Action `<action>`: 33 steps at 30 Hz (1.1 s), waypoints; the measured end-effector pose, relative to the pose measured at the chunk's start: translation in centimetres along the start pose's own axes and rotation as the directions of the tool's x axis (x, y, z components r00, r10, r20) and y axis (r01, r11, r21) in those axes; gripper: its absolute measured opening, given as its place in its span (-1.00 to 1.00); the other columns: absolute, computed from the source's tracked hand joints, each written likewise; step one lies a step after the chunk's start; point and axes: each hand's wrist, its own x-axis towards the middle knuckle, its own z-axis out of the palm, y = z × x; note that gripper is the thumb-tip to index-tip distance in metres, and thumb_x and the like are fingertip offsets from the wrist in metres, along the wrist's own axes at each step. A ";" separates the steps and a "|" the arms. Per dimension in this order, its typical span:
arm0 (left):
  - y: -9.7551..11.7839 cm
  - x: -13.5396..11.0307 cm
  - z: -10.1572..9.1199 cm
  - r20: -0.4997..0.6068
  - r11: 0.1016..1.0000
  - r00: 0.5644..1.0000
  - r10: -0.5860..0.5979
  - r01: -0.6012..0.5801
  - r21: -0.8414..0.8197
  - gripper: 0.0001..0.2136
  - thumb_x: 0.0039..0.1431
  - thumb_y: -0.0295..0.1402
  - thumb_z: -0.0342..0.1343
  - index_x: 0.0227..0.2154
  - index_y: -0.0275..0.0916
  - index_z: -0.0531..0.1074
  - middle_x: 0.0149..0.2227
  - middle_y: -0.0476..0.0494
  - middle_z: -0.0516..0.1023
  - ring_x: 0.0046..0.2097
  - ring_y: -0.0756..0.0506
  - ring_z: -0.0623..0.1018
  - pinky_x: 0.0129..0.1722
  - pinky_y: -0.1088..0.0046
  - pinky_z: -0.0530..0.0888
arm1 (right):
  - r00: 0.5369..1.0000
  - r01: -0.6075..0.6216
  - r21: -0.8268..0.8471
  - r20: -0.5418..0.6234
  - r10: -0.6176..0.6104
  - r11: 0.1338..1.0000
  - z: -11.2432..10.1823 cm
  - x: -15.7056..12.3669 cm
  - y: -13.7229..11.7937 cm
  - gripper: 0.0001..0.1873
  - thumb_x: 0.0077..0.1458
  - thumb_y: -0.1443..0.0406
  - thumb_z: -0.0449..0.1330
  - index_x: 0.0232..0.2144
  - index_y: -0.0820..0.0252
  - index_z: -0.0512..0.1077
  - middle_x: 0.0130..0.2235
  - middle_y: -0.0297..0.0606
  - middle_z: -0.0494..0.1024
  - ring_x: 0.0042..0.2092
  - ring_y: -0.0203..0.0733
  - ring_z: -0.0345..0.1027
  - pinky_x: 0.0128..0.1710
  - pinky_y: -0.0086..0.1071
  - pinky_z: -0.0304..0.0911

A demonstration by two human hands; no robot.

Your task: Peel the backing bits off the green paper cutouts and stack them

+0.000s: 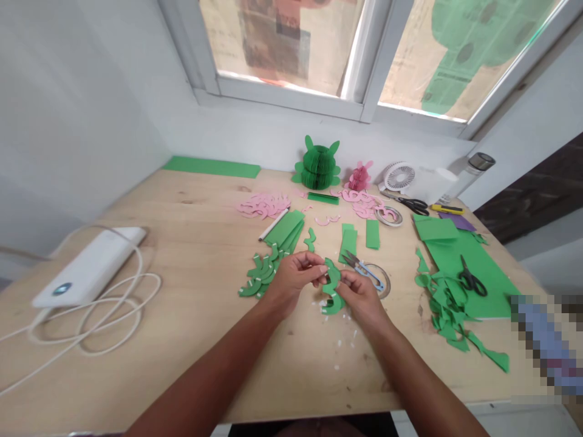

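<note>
Between my two hands is a wavy green paper cutout (pixel 331 276) with small white strips on it. My left hand (pixel 296 276) pinches its left edge, while my right hand (pixel 362 294) grips its right side with thumb and fingers. Just below lies a curved green paper piece (pixel 334 304), also with white strips; whether it joins the held one I cannot tell. A pile of similar green cutouts (pixel 259 273) sits left of my left hand. Blue-handled thread snips (pixel 364 270) rest on a tape roll (pixel 385 282) beyond my right hand.
Pink paper cutouts (pixel 264 205), a green honeycomb paper figure (pixel 319 167) and a small fan (pixel 399 176) stand or lie toward the wall. On the right are green scraps (pixel 449 306) and black scissors (pixel 471 279). A white power strip (pixel 91 267) with looped cable lies left.
</note>
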 end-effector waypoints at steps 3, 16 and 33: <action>0.0 0.0 0.1 -0.012 1.000 1.000 -0.004 0.004 0.005 -0.86 -0.19 -0.42 0.27 -0.53 -0.31 0.42 -0.65 0.00 0.46 -0.57 0.03 0.42 -0.55 0.52 0.30 | 1.000 -0.011 -0.003 -0.001 0.011 1.000 -0.1 0.0 0.1 -0.65 -0.06 0.05 0.22 -0.36 0.21 0.51 -0.46 -0.29 0.50 -0.40 -0.23 0.31 -0.42 -0.40 0.22; -0.6 0.4 -0.3 -0.014 0.998 0.998 -0.056 0.056 -0.025 -0.82 -0.23 -0.38 0.30 -0.55 -0.33 0.42 -0.65 -0.03 0.47 -0.59 0.03 0.43 -0.58 0.53 0.32 | 1.000 -0.025 -0.061 0.015 0.026 0.998 -0.9 0.0 0.8 -0.68 0.02 0.10 0.17 -0.31 0.22 0.52 -0.43 -0.25 0.50 -0.40 -0.22 0.32 -0.41 -0.40 0.20; -0.6 0.4 -0.3 -0.008 0.998 0.998 -0.061 0.061 0.000 -0.83 -0.23 -0.37 0.30 -0.56 -0.32 0.43 -0.66 -0.02 0.47 -0.60 0.05 0.41 -0.58 0.54 0.32 | 0.996 0.018 -0.180 0.087 -0.003 0.984 -1.3 0.0 0.6 -0.67 0.08 0.11 0.11 -0.29 0.24 0.51 -0.42 -0.26 0.50 -0.38 -0.21 0.31 -0.39 -0.39 0.18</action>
